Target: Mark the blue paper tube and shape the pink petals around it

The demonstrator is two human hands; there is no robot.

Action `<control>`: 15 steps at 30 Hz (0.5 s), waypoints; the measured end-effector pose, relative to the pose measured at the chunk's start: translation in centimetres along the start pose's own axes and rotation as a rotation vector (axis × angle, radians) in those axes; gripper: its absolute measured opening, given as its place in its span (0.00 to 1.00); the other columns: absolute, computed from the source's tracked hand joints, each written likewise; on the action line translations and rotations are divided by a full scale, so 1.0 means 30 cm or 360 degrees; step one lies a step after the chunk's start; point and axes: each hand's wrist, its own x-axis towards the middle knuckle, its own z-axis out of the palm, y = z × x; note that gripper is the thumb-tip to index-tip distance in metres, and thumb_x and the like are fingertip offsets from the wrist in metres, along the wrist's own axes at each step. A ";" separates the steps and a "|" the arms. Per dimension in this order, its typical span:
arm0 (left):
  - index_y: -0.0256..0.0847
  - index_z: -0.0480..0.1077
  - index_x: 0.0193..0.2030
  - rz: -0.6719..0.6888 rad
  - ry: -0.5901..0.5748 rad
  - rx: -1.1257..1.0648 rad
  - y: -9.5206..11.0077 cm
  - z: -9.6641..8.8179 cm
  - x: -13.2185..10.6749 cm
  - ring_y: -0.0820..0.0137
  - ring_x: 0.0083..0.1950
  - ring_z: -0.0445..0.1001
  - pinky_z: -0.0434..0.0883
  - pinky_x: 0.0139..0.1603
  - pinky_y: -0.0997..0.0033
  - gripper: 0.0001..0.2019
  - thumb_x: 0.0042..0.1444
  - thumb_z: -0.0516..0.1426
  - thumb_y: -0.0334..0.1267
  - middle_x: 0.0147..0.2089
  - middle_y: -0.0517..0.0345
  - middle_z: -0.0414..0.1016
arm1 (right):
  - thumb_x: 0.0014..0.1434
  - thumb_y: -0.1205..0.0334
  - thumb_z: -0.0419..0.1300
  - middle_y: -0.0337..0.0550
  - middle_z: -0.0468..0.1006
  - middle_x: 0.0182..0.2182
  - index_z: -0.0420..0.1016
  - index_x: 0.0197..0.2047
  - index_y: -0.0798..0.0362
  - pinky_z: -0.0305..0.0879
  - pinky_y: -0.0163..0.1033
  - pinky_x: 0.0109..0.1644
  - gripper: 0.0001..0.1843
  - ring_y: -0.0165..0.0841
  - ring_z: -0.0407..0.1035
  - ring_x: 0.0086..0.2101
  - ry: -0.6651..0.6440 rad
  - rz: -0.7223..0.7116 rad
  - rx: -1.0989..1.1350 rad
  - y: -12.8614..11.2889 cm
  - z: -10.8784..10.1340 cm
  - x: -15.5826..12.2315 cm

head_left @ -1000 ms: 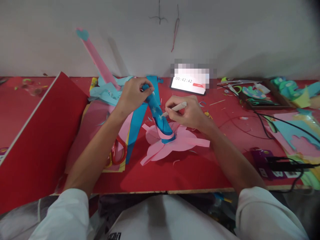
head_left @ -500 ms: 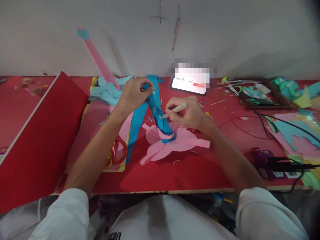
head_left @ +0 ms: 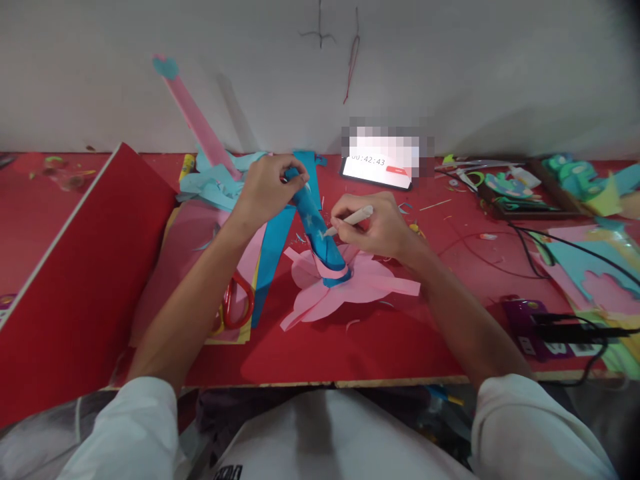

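At the far left a red board (head_left: 75, 280) lies tilted across the red table (head_left: 390, 347). Just past it, a pink stick (head_left: 197, 120) topped with a teal heart leans against the wall above a heap of light blue paper scraps (head_left: 213, 183). Nearer the table's front edge, red-handled scissors (head_left: 235, 303) lie on pink and yellow sheets. The left hand (head_left: 267, 187) has its fingers curled tight around the top of a blue paper tube (head_left: 317, 233) marked with white stars. The tube stands tilted near the middle of the table, its foot ringed by a pink band and set on a pink paper cutout (head_left: 350, 290) with strips spreading outward. The right hand (head_left: 383, 227) pinches a pale pen (head_left: 353, 219) between thumb and fingers, the tip touching the tube's side. Behind it a phone (head_left: 377, 172) lies with its screen lit. Further right are a frame (head_left: 525, 200) holding paper shapes, black cables (head_left: 530, 257), a purple power strip (head_left: 530, 327) and more coloured paper.
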 end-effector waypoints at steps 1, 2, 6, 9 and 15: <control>0.47 0.82 0.41 -0.0003 -0.0001 -0.0001 -0.001 0.000 0.000 0.64 0.39 0.83 0.82 0.40 0.67 0.03 0.65 0.66 0.40 0.34 0.57 0.83 | 0.64 0.65 0.62 0.32 0.73 0.25 0.73 0.34 0.48 0.58 0.38 0.33 0.06 0.28 0.60 0.26 0.0003 -0.0005 0.0002 0.001 0.000 0.000; 0.47 0.82 0.41 -0.0006 -0.0003 0.0000 -0.002 0.000 0.000 0.64 0.39 0.83 0.83 0.40 0.67 0.03 0.65 0.66 0.41 0.34 0.57 0.83 | 0.65 0.65 0.62 0.32 0.73 0.25 0.73 0.34 0.48 0.58 0.38 0.33 0.06 0.28 0.60 0.26 0.0004 -0.0007 0.0006 0.002 0.001 -0.001; 0.47 0.82 0.42 -0.0001 0.0002 0.0008 -0.005 0.001 0.000 0.63 0.41 0.84 0.83 0.40 0.67 0.03 0.65 0.67 0.42 0.36 0.56 0.85 | 0.67 0.64 0.62 0.32 0.72 0.25 0.73 0.34 0.48 0.57 0.38 0.32 0.07 0.28 0.59 0.26 0.0001 -0.0004 0.0012 0.002 0.005 -0.003; 0.47 0.83 0.43 0.0000 -0.0003 0.0012 -0.007 0.002 0.001 0.64 0.40 0.84 0.82 0.38 0.68 0.04 0.65 0.66 0.41 0.37 0.56 0.85 | 0.68 0.62 0.62 0.32 0.71 0.25 0.74 0.35 0.48 0.57 0.38 0.32 0.08 0.28 0.57 0.26 0.0013 0.0002 -0.0011 0.000 0.008 -0.004; 0.45 0.83 0.43 0.0011 -0.0008 0.0024 0.000 0.001 -0.002 0.65 0.39 0.83 0.81 0.37 0.70 0.04 0.66 0.66 0.41 0.38 0.56 0.87 | 0.70 0.62 0.63 0.32 0.74 0.26 0.74 0.36 0.48 0.57 0.38 0.32 0.08 0.27 0.58 0.25 0.0015 -0.0096 -0.0021 0.000 0.014 -0.002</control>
